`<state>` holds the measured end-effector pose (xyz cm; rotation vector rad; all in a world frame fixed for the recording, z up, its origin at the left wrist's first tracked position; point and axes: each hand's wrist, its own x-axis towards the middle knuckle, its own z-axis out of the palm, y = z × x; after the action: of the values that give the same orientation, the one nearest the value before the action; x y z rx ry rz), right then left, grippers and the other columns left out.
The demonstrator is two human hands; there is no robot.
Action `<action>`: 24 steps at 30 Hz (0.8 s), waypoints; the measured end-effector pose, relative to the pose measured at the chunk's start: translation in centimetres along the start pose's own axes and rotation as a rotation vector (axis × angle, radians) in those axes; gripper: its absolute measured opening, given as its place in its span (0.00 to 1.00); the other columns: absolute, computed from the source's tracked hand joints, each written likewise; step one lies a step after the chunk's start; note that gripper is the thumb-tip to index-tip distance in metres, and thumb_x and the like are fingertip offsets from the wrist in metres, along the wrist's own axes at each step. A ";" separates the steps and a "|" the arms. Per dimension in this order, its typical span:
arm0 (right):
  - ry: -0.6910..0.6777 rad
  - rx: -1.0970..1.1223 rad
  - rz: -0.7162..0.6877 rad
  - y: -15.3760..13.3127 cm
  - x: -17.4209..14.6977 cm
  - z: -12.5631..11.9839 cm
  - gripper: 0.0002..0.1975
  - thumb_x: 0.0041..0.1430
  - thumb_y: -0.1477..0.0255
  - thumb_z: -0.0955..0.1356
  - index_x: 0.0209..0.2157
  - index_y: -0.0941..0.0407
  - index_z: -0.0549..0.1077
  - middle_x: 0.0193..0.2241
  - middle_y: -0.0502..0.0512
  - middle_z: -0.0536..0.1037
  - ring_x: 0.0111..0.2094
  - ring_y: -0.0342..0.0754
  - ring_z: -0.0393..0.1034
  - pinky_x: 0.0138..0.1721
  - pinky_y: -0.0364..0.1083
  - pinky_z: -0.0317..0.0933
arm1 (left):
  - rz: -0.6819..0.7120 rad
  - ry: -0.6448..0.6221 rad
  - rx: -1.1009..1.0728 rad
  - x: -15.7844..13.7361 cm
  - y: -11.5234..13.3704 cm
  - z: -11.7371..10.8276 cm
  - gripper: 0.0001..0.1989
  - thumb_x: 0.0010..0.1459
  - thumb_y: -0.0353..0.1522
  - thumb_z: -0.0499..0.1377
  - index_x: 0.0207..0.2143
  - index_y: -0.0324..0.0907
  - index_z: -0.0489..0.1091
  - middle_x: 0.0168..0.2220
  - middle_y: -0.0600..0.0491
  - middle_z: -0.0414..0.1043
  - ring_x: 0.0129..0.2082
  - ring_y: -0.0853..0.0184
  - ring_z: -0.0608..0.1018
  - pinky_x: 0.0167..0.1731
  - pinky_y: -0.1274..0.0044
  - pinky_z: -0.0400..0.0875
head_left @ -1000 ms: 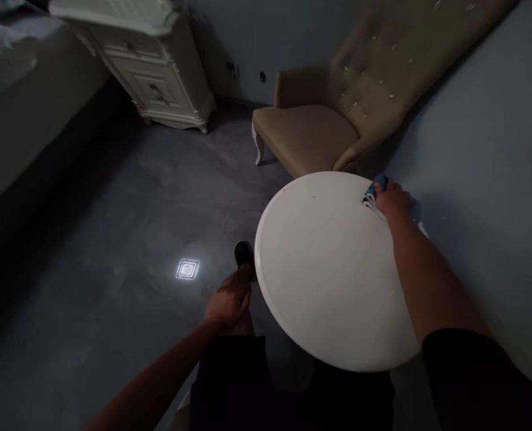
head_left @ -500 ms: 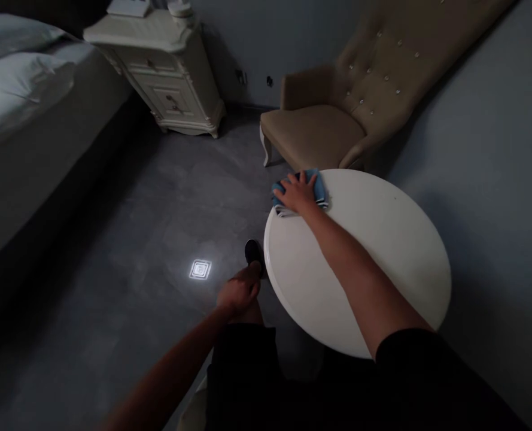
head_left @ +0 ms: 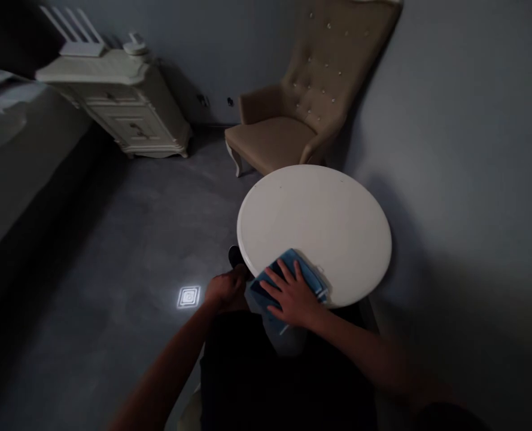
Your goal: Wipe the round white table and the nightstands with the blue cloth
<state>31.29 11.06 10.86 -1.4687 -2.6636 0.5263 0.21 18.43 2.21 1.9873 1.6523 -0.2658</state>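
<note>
My right hand (head_left: 292, 296) lies palm down on a folded blue cloth (head_left: 308, 276), its fingers spread. The cloth is at the near edge of a round white table (head_left: 319, 221), and part of it hangs over the rim. Darker and lighter blue areas show on it, with a pale edge. Left of the table, my left hand (head_left: 223, 288) rests on my bent knee, fingers curled over it; the fingertips are partly hidden.
A tan tufted armchair (head_left: 270, 140) stands just behind the table. Further left are a white nightstand (head_left: 131, 123) bearing a router (head_left: 82, 48), and a bed (head_left: 36, 131). A grey wall (head_left: 463, 149) rises on the right. A bright square light patch (head_left: 189, 296) shows on the floor.
My right hand and the cloth have come from the table's far left edge to its near edge. The view has shifted, showing more of the chair and nightstand top. My left hand stays on the knee.
</note>
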 end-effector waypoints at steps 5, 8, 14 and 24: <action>0.102 -0.062 0.382 7.1 -10.8 0.9 0.47 0.71 0.38 0.65 0.83 0.13 0.39 0.84 0.26 0.53 0.87 0.69 0.42 0.84 0.84 0.46 | 0.013 0.011 0.008 0.4 0.0 0.8 0.30 0.82 0.45 0.49 0.62 0.44 0.87 0.60 0.37 0.89 0.58 0.47 0.89 0.55 0.65 0.78; 0.160 -0.134 0.634 12.6 -13.1 -1.0 0.43 0.75 0.43 0.62 0.87 0.22 0.47 0.86 0.36 0.54 0.88 0.71 0.41 0.84 0.86 0.44 | 0.025 0.017 0.004 0.5 0.2 0.7 0.29 0.82 0.44 0.49 0.64 0.44 0.86 0.60 0.38 0.89 0.58 0.47 0.90 0.54 0.66 0.77; 0.229 -0.222 0.887 24.7 -9.5 -7.7 0.40 0.82 0.50 0.59 0.87 0.51 0.60 0.88 0.67 0.54 0.86 0.82 0.46 0.77 0.90 0.50 | 0.019 0.018 -0.025 0.3 1.1 -0.4 0.26 0.81 0.43 0.50 0.63 0.46 0.85 0.58 0.40 0.90 0.60 0.48 0.90 0.56 0.66 0.78; 0.324 -0.075 1.111 39.1 8.6 -16.3 0.43 0.84 0.44 0.56 0.82 0.60 0.64 0.72 0.87 0.72 0.71 0.80 0.72 0.70 0.78 0.65 | 0.005 0.043 -0.113 0.9 -0.4 -0.4 0.24 0.80 0.41 0.54 0.65 0.51 0.86 0.64 0.45 0.88 0.64 0.48 0.87 0.63 0.62 0.81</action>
<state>61.69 41.71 12.71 -2.6755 -1.4438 0.1631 -0.01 19.46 1.95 1.9251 1.6518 -0.1255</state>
